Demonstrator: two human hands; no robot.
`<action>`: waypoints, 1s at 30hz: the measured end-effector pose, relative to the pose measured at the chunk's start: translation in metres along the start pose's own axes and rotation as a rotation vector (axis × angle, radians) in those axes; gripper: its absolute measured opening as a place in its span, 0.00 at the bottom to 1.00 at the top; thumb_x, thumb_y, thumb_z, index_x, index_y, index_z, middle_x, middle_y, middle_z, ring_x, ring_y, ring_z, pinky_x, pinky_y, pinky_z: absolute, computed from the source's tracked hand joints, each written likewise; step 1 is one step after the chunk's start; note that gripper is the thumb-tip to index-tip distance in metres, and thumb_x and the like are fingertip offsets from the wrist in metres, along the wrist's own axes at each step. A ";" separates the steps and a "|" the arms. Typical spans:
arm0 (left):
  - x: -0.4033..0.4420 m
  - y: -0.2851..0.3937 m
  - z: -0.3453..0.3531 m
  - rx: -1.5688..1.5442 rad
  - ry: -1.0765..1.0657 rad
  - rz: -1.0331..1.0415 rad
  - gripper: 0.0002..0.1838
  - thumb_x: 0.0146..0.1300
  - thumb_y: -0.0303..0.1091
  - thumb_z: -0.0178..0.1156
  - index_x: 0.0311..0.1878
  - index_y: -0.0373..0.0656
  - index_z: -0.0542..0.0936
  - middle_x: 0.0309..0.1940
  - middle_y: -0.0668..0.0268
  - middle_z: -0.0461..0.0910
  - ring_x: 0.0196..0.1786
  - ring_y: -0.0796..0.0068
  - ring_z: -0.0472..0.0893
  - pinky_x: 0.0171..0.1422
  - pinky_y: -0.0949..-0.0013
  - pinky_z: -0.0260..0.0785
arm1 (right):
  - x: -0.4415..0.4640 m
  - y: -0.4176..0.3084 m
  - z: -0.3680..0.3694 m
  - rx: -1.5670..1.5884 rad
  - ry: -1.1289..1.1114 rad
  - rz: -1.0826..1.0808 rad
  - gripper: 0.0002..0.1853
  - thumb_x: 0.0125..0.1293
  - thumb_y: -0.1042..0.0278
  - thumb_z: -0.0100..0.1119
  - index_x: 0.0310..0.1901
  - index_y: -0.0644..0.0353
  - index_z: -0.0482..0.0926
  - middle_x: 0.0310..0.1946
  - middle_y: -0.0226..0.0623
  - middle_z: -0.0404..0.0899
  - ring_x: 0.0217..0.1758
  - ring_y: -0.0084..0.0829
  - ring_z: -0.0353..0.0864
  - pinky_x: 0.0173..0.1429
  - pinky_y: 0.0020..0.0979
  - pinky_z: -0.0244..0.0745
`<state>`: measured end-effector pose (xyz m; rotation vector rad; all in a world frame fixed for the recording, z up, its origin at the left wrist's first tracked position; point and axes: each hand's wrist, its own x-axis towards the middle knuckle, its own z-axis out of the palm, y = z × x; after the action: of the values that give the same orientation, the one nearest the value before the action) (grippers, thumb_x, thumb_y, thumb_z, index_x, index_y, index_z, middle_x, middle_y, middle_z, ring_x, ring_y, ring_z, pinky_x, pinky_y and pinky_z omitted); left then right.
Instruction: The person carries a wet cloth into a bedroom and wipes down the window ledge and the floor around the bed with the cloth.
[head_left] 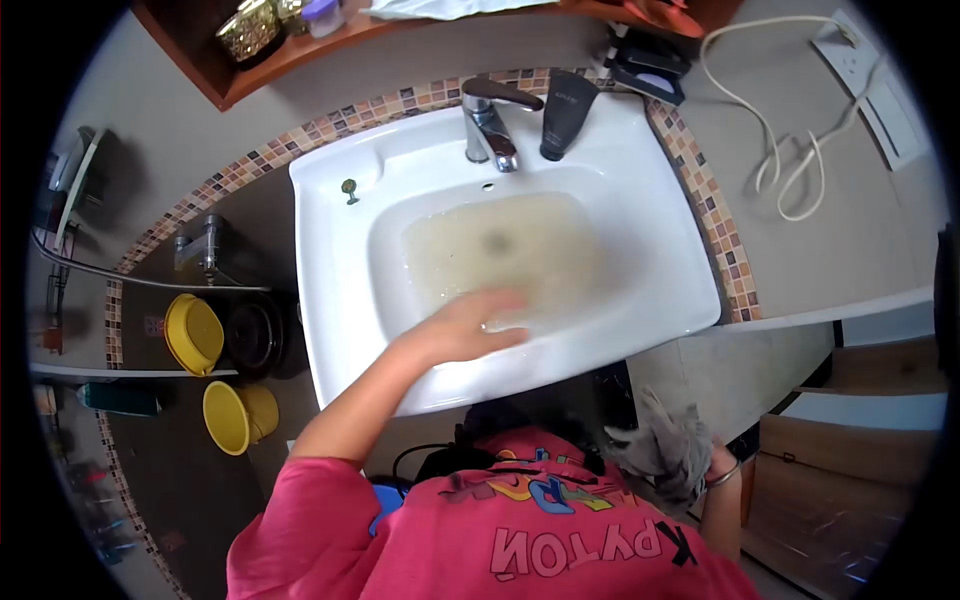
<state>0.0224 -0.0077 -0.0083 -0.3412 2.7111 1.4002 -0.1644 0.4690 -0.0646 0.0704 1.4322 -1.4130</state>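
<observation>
My left hand (472, 327) reaches over the front of the white washbasin (335, 290), its fingers stretched out and thumb apart, holding nothing. Its fingertips are smeared by motion, and I cannot tell whether they touch the cloudy water (500, 225) standing in the bowl. A dark round spot at the bottom shows through the water. Off to the right and lower, beside my body, my right hand (720, 460) is closed on a crumpled grey cloth (668, 445). The cloth hides most of its fingers.
A chrome faucet (488, 125) and a dark tube (568, 112) stand on the basin's back rim. A wooden shelf (215, 85) is above. A white cable (765, 130) hangs at right. A yellow bucket (240, 417) and yellow basin (193, 335) are at left.
</observation>
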 end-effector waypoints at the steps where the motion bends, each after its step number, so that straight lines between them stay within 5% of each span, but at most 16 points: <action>1: -0.021 -0.010 0.013 0.110 0.062 -0.128 0.22 0.60 0.40 0.66 0.53 0.38 0.77 0.52 0.55 0.77 0.56 0.61 0.76 0.62 0.61 0.68 | -0.022 0.032 -0.040 -0.126 0.136 0.074 0.31 0.58 0.60 0.59 0.61 0.71 0.69 0.54 0.45 0.78 0.58 0.40 0.78 0.63 0.36 0.72; 2: -0.040 -0.017 0.022 0.082 0.148 -0.162 0.21 0.60 0.39 0.66 0.53 0.38 0.78 0.51 0.57 0.77 0.54 0.63 0.78 0.59 0.62 0.70 | -0.037 0.069 -0.073 -0.252 0.268 0.155 0.30 0.61 0.57 0.56 0.59 0.71 0.71 0.54 0.44 0.78 0.57 0.40 0.78 0.61 0.35 0.73; 4: -0.072 -0.007 0.041 0.017 0.187 -0.253 0.20 0.63 0.41 0.64 0.53 0.39 0.77 0.47 0.61 0.79 0.51 0.69 0.79 0.55 0.65 0.71 | -0.050 0.176 -0.190 -1.039 0.175 0.247 0.28 0.63 0.53 0.54 0.56 0.70 0.75 0.54 0.44 0.78 0.54 0.39 0.79 0.59 0.35 0.73; 5: -0.082 -0.001 0.050 -0.288 0.236 -0.387 0.20 0.64 0.41 0.63 0.54 0.40 0.78 0.46 0.63 0.79 0.50 0.71 0.79 0.54 0.66 0.71 | -0.066 0.209 -0.208 -1.161 0.212 0.308 0.28 0.63 0.53 0.54 0.56 0.70 0.75 0.54 0.44 0.78 0.54 0.39 0.79 0.59 0.34 0.73; 6: -0.088 0.008 0.063 -0.598 0.283 -0.517 0.19 0.64 0.42 0.63 0.54 0.42 0.78 0.46 0.65 0.79 0.49 0.73 0.79 0.52 0.68 0.71 | -0.084 0.232 -0.218 -1.079 0.280 0.365 0.28 0.63 0.53 0.54 0.56 0.70 0.75 0.54 0.43 0.78 0.53 0.39 0.79 0.59 0.34 0.73; 10: -0.087 0.059 0.133 -0.702 0.377 -0.570 0.20 0.66 0.45 0.61 0.57 0.46 0.75 0.45 0.71 0.78 0.49 0.78 0.76 0.51 0.69 0.70 | -0.142 0.311 -0.251 -0.639 0.465 0.406 0.28 0.63 0.52 0.53 0.55 0.69 0.76 0.53 0.43 0.78 0.53 0.38 0.79 0.58 0.34 0.72; 17: 0.002 0.158 0.244 -0.535 -0.203 -0.362 0.18 0.68 0.43 0.60 0.56 0.46 0.75 0.47 0.70 0.78 0.50 0.78 0.78 0.52 0.70 0.72 | -0.180 0.357 -0.288 0.119 0.696 0.154 0.28 0.64 0.50 0.52 0.54 0.69 0.77 0.52 0.42 0.78 0.51 0.37 0.79 0.58 0.33 0.72; 18: 0.017 0.173 0.257 -0.509 -0.290 -0.329 0.18 0.68 0.43 0.60 0.56 0.45 0.75 0.47 0.69 0.79 0.50 0.77 0.78 0.52 0.70 0.72 | -0.164 0.365 -0.304 0.181 0.820 0.043 0.30 0.59 0.51 0.61 0.58 0.65 0.75 0.47 0.42 0.81 0.46 0.36 0.81 0.52 0.38 0.76; 20: 0.044 0.205 0.286 -0.471 -0.351 -0.357 0.18 0.69 0.42 0.58 0.57 0.44 0.75 0.47 0.68 0.79 0.50 0.76 0.79 0.50 0.70 0.73 | -0.142 0.335 -0.315 0.730 0.534 -0.180 0.27 0.63 0.55 0.59 0.59 0.64 0.74 0.50 0.42 0.81 0.51 0.40 0.81 0.59 0.36 0.74; 22: 0.065 0.222 0.308 -0.452 -0.425 -0.363 0.18 0.70 0.41 0.57 0.58 0.43 0.75 0.48 0.67 0.79 0.49 0.74 0.80 0.49 0.69 0.74 | -0.165 0.272 -0.299 0.735 0.605 -0.221 0.29 0.64 0.54 0.61 0.60 0.66 0.73 0.52 0.42 0.79 0.53 0.38 0.79 0.60 0.36 0.73; 24: 0.084 0.241 0.322 -0.417 -0.477 -0.381 0.18 0.70 0.40 0.56 0.58 0.43 0.75 0.47 0.66 0.79 0.49 0.73 0.80 0.48 0.69 0.75 | -0.159 0.277 -0.315 0.339 0.986 -0.174 0.30 0.64 0.52 0.61 0.60 0.67 0.73 0.52 0.44 0.79 0.52 0.37 0.80 0.59 0.36 0.73; 28: 0.142 0.271 0.361 -0.360 -0.564 -0.348 0.19 0.70 0.40 0.56 0.60 0.43 0.74 0.47 0.66 0.79 0.50 0.73 0.80 0.47 0.69 0.76 | -0.118 0.288 -0.367 0.349 1.096 -0.244 0.30 0.64 0.52 0.62 0.59 0.69 0.74 0.51 0.45 0.79 0.51 0.35 0.80 0.58 0.35 0.73; 30: 0.173 0.305 0.388 -0.375 -0.627 -0.320 0.19 0.71 0.39 0.55 0.61 0.43 0.73 0.48 0.65 0.79 0.50 0.72 0.80 0.49 0.67 0.76 | -0.129 0.264 -0.394 0.969 1.021 -0.483 0.28 0.65 0.52 0.60 0.57 0.69 0.75 0.50 0.45 0.80 0.50 0.36 0.81 0.57 0.36 0.74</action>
<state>-0.2306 0.4502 -0.0197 -0.2772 1.8159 1.5761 -0.1719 0.9171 -0.2657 1.2834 1.3950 -2.5778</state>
